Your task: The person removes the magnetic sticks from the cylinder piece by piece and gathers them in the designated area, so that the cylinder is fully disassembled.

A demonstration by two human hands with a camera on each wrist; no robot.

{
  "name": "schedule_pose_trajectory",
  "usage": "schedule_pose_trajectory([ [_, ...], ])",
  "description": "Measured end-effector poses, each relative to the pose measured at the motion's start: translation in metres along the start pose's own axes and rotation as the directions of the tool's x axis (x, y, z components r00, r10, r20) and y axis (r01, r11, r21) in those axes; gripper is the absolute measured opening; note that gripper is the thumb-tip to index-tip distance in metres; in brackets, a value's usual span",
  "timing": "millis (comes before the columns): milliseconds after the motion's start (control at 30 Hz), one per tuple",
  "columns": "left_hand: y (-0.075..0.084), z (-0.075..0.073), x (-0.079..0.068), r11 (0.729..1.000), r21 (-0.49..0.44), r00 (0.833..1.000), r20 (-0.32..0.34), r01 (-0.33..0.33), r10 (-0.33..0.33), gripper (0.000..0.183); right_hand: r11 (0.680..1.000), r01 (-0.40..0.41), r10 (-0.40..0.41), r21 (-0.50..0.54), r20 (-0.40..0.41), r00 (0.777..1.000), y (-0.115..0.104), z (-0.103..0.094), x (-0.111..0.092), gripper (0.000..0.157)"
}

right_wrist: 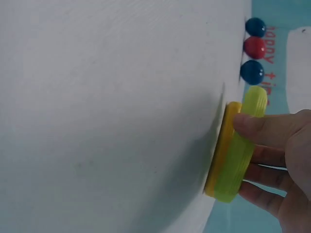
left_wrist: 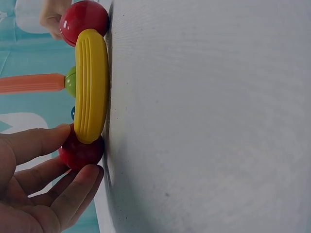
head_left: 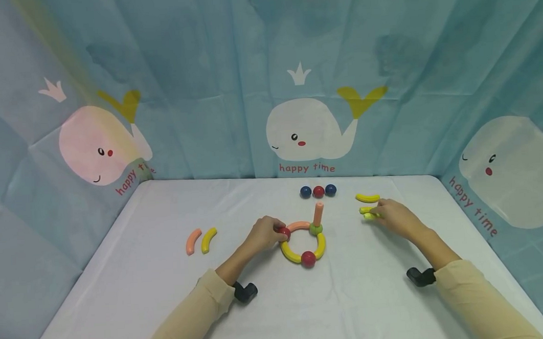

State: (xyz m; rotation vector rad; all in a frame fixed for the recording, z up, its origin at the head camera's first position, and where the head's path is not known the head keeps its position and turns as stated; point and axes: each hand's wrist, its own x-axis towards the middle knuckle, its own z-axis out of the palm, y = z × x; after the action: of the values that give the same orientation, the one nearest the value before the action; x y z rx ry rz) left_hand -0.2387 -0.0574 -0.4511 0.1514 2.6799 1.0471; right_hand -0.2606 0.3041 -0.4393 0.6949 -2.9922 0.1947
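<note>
Head view: one white table [head_left: 279, 315]; on it, near the middle, one ring [head_left: 291, 254] of arcs and balls. Its parts: left red ball [head_left: 284, 234]; pink arc [head_left: 298, 225] at the back; green ball [head_left: 316, 229] at back right, an upright pink stick [head_left: 318, 214] standing on it; right yellow arc [head_left: 320, 246]; front red ball [head_left: 308, 259]; front yellow arc [head_left: 290, 253]. Left hand [head_left: 264, 233]: digits partly closed, pinching the left red ball. Right hand [head_left: 398, 218]: digits closed on a lime arc [head_left: 371, 216], right of the ring, beside a near yellow arc [head_left: 365, 210]; a far yellow arc [head_left: 367, 198] lies beyond. Toward the back edge: three balls in a row, blue [head_left: 305, 192], red [head_left: 319, 191], blue [head_left: 330, 189]. At left: loose pink arc [head_left: 193, 241] and loose yellow arc [head_left: 208, 240], side by side, apart. Behind: blue curtain [head_left: 205, 142], printed with whales. Left wrist view: thumb and fingertips on opposite sides of the left red ball; front yellow arc spanning from it to the front red ball, touching both. Right wrist view: thumb across the lime arc, fingers behind; near yellow arc alongside, partly covered. Whether the hand also grips that one cannot be told.
</note>
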Motion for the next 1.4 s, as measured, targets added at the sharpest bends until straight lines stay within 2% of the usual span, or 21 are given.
schedule_pose_trajectory([
  [133, 0.000, 0.000, 0.000, 1.000, -0.004, 1.000, -0.002, -0.002, 0.002, 0.035, 0.999, -0.036, 0.037, -0.008, 0.065, 0.997, 0.002, 0.003, 0.000, 0.027],
  [267, -0.001, 0.000, 0.000, 1.000, -0.006, 1.000, -0.001, -0.011, 0.011, 0.034, 0.999, -0.049, 0.050, -0.014, 0.096, 0.994, 0.004, 0.006, 0.000, 0.026],
  [600, -0.002, 0.000, -0.001, 1.000, -0.017, 1.000, -0.003, -0.002, 0.002, 0.034, 0.998, -0.057, 0.061, -0.034, 0.104, 0.993, 0.005, 0.010, 0.000, 0.026],
  [767, 0.000, 0.000, -0.001, 1.000, -0.007, 1.000, 0.004, -0.002, 0.002, 0.034, 0.997, -0.070, 0.071, -0.017, 0.093, 0.993, 0.001, 0.004, -0.004, 0.029],
  [867, 0.002, 0.000, -0.001, 1.000, 0.006, 1.000, 0.004, 0.007, -0.007, 0.034, 0.996, -0.077, 0.074, 0.039, 0.073, 0.995, -0.003, -0.001, -0.004, 0.031],
  [967, 0.002, 0.000, -0.002, 1.000, 0.009, 1.000, 0.004, 0.010, -0.010, 0.034, 0.985, -0.091, 0.084, 0.145, 0.056, 0.995, -0.008, -0.004, -0.004, 0.033],
  [1100, 0.001, 0.000, -0.003, 1.000, 0.001, 1.000, 0.018, -0.010, 0.010, 0.038, 0.947, -0.118, 0.114, 0.299, 0.031, 0.993, -0.016, -0.004, -0.002, 0.036],
  [1267, 0.005, -0.001, -0.002, 0.999, -0.014, 0.999, 0.014, -0.034, 0.035, 0.044, 0.904, -0.078, 0.102, 0.420, -0.036, 0.994, -0.033, -0.003, 0.003, 0.035],
  [1400, 0.014, 0.000, 0.003, 0.998, -0.049, 0.999, 0.038, -0.029, 0.031, 0.046, 0.866, -0.047, 0.094, 0.497, -0.069, 0.993, -0.053, -0.003, 0.013, 0.035],
])
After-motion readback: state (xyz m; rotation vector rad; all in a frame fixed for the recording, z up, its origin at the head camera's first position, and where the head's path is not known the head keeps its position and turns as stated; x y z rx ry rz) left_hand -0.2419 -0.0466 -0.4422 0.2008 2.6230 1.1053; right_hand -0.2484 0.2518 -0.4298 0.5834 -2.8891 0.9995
